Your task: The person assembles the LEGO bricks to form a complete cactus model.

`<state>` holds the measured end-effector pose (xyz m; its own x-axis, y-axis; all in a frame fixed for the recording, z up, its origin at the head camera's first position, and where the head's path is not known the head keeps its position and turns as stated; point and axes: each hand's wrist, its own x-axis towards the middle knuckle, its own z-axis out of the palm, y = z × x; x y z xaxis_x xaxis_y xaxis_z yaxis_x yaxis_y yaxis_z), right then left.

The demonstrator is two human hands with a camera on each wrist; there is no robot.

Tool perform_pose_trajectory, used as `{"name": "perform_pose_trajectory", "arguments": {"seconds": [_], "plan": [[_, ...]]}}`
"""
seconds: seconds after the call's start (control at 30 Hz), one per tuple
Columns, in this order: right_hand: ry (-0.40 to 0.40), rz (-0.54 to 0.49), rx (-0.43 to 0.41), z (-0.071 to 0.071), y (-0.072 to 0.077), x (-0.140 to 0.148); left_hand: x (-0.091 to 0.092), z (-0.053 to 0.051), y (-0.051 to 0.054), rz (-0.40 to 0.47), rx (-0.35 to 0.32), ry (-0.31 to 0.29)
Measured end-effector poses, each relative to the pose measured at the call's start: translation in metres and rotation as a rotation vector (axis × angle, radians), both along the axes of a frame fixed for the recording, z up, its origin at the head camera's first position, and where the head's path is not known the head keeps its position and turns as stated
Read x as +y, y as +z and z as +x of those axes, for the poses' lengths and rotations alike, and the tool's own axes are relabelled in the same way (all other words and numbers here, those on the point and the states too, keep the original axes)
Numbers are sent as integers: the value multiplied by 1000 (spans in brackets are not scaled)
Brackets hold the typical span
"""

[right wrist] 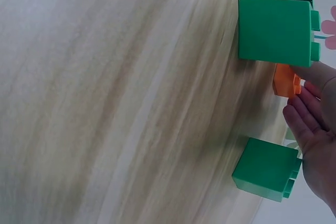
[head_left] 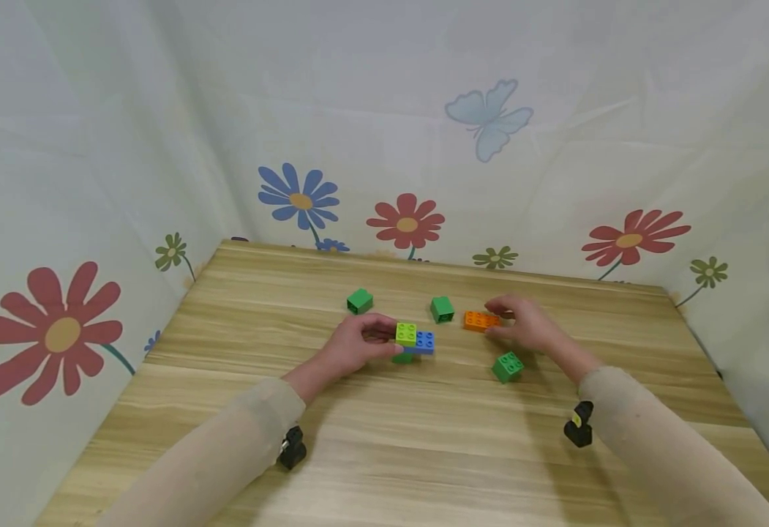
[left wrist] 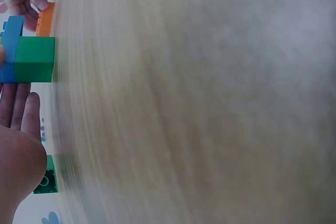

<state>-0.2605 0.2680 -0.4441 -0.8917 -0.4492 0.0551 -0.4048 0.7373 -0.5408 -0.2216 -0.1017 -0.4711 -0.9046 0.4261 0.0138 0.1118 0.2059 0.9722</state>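
Note:
My left hand (head_left: 353, 345) holds a small stack by its left side, thumb in front: a lime brick (head_left: 406, 334) on a blue brick (head_left: 426, 342), with a green brick (head_left: 402, 358) underneath. The left wrist view shows that green brick (left wrist: 34, 59) against the blue one (left wrist: 11, 51), beside the left hand (left wrist: 20, 153). At the right end of an orange brick (head_left: 480, 320), my right hand (head_left: 530, 323) has thumb and fingers on either side, pinching it. The right wrist view has the right hand (right wrist: 319, 145) at the orange brick (right wrist: 284, 80), partly hidden by a green brick.
Green bricks lie at the back left (head_left: 360, 301), behind the stack (head_left: 443, 309) and in front of the right hand (head_left: 508, 367). Another green brick (right wrist: 266, 169) shows beside the right hand in the right wrist view. A flowered curtain (head_left: 358, 110) stands behind the wooden table (head_left: 397, 454).

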Motion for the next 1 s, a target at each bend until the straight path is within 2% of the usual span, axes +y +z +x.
{"name": "perform_pose_trajectory", "arguments": {"seconds": [0.23, 0.43, 0.73, 1.0], "plan": [[-4, 30, 44, 0, -3, 0, -1, -1, -3, 3, 14, 0], [-26, 27, 32, 3, -1, 0, 0, 1, -1, 3, 7, 2], [-52, -14, 28, 8, 17, 0, 0, 1, 0, 0, 6, 4], [-40, -39, 72, 15, 38, -20, 1, 0, -2, 10, 5, 4]]}}
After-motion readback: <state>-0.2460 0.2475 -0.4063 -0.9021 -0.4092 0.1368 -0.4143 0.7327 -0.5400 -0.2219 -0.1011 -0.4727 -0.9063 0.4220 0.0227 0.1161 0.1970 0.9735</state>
